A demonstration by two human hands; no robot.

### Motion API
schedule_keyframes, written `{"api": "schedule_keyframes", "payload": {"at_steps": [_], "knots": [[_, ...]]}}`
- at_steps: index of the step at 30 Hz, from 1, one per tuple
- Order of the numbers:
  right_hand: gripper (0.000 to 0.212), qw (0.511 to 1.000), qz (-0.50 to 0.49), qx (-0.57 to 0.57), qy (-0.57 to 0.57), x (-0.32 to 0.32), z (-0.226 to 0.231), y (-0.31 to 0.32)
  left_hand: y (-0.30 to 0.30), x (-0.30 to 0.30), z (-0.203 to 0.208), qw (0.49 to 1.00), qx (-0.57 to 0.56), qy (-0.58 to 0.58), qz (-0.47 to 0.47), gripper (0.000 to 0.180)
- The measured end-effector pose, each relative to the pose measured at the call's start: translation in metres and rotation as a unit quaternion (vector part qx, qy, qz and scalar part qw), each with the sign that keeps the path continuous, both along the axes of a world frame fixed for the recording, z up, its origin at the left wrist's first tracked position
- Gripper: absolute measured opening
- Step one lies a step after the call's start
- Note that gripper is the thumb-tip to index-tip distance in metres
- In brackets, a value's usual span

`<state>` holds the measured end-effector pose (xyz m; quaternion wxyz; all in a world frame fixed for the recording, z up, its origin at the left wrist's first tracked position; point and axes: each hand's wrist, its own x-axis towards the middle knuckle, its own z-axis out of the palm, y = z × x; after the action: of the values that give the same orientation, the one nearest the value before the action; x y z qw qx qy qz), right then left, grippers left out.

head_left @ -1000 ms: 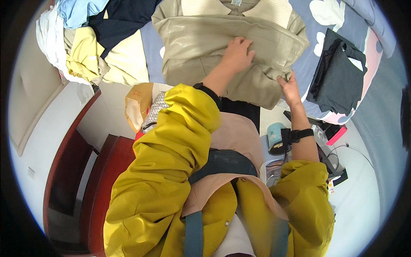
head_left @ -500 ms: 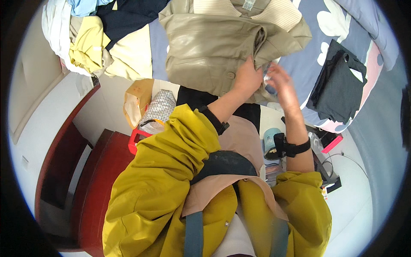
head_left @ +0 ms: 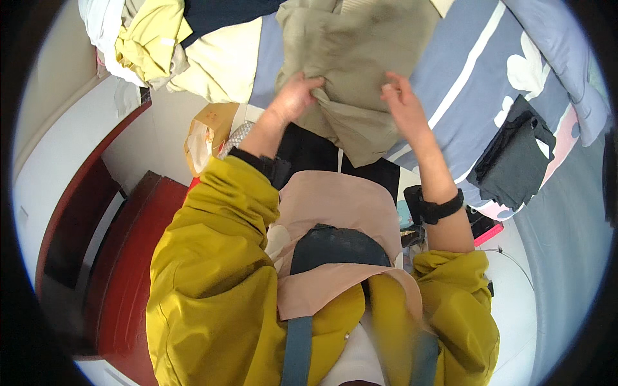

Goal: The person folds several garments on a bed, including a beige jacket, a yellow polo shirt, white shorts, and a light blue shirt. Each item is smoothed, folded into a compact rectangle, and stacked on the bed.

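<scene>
A khaki jacket lies on the near edge of the bed, its lower part bunched and hanging over the side. My left hand is closed on a crease at the jacket's left edge, thumb on top. Close to the jacket's right edge is my right hand, fingers and thumb apart; nothing shows between them. Cream ribbed knit shows at the jacket's far right end. Black straps wrap both my wrists.
Yellow, cream and dark clothes are piled at the far left. A folded dark grey garment lies on the patterned bedding to the right. Below the bed stand a paper bag and a red wooden piece.
The jacket has been turned, so its buttoned front and collar no longer show as before. My left hand has moved left to its edge; my right hand has shifted slightly left.
</scene>
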<state>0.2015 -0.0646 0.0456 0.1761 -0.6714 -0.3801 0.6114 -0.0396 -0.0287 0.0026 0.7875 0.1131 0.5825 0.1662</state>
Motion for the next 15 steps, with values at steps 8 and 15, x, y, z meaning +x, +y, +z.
{"api": "schedule_keyframes", "payload": {"at_steps": [8, 15], "knots": [[0.044, 0.938, 0.337, -0.031, 0.079, -0.115, 0.016, -0.095, 0.023, -0.053, -0.022, 0.997, 0.014, 0.031, -0.074, 0.042], [0.038, 0.94, 0.223, -0.15, 0.211, -0.14, 0.005, -0.105, 0.037, -0.058, -0.015, 0.903, 0.194, 0.295, -0.246, 0.043]]}}
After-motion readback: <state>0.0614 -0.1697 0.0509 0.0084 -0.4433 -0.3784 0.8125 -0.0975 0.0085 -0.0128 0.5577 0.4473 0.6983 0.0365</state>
